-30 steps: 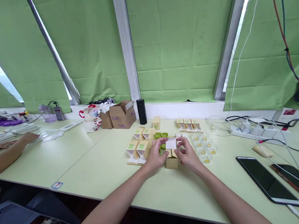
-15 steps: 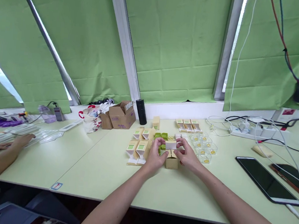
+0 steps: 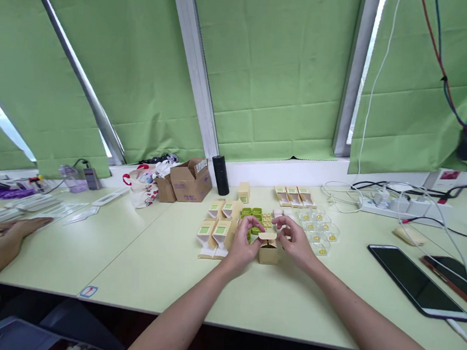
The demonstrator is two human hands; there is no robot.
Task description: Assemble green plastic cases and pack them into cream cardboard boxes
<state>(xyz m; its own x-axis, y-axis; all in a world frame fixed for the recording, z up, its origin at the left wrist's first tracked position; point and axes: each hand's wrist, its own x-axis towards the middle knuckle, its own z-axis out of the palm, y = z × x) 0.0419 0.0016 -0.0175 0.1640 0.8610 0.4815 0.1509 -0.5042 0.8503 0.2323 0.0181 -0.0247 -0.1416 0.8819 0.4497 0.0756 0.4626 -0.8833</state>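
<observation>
A small tan cardboard box (image 3: 268,256) stands upright on the table, its lid flap tilted over a partly open top with something dark green inside. My left hand (image 3: 245,245) is curled against the box's left side, thumb at the lid edge. By the right edge of the lid is my right hand (image 3: 295,241), thumb and forefinger apart with nothing visible between them. Green containers (image 3: 251,212) and small yellowish pieces (image 3: 267,220) lie behind the hands. To the left stand several open boxes with green labels (image 3: 220,230). Clear cups with yellow centres (image 3: 322,232) sit at right.
More open boxes (image 3: 295,196) and a closed one (image 3: 244,191) stand farther back. A black cylinder (image 3: 221,175) and brown carton (image 3: 191,181) are by the wall. Phones (image 3: 417,281), cables and a power strip (image 3: 406,205) occupy the right. Another person's hands (image 3: 26,227) rest at far left.
The box's lid flap has come down from upright toward me, over the top. My right forefinger has shifted away from the flap. The other person's hand has moved left.
</observation>
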